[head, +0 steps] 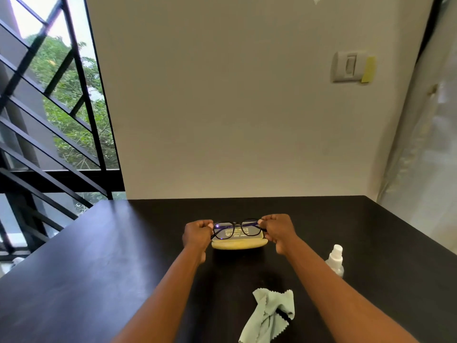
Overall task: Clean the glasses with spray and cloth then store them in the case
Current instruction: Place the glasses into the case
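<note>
1. Black-framed glasses [236, 229], held up just above the open case, lenses facing away toward the wall, frame roughly level.
2. Left hand [197, 235]: fingers curled, pinching the left end of the frame near the hinge.
3. Right hand [278, 232]: fingers curled, pinching the right end of the frame in the same way.
4. Yellow case [239, 244] on the dark table [86, 256], lying between the two hands, directly under the glasses; pale inner lining with small printed text visible through the lenses. Whether the frame touches the case: cannot tell.
5. Pale green cloth [268, 315], crumpled, with zigzag-cut edges, lying on the table near the front, between the forearms and well apart from the case; a thin dark strip showing in its folds.
6. Small white spray bottle [335, 261], upright on the table, just beside the right forearm on its outer side, to the right of the case.
7. Behind the table: plain wall with a light switch [347, 66] and a yellow note [368, 69] stuck at its right edge.
8. At the left: black metal railing [74, 78] with green foliage beyond.
</note>
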